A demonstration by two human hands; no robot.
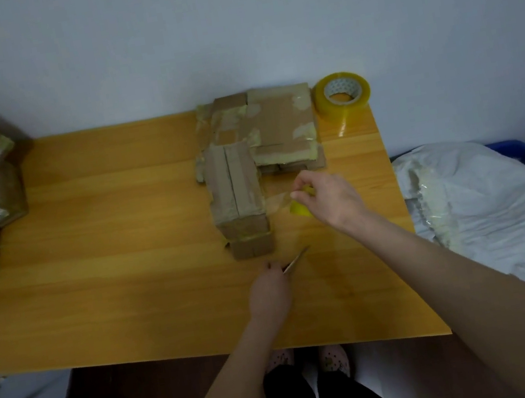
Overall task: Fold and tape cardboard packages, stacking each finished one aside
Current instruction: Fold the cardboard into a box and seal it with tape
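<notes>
While the right hand point(331, 201) pinches a tape strip point(277, 200) by the package point(235, 189), left hand point(270, 293) fingers point(271, 268) curled round scissors point(296, 258).

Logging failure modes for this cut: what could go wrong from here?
1. The tape strip stretched from narrow package to right hand could fold and stick to itself.
2. The scissors in left hand point toward right hand: nick risk.
3. The tape roll sits by the right edge of the table; a knock could drop it.
</notes>
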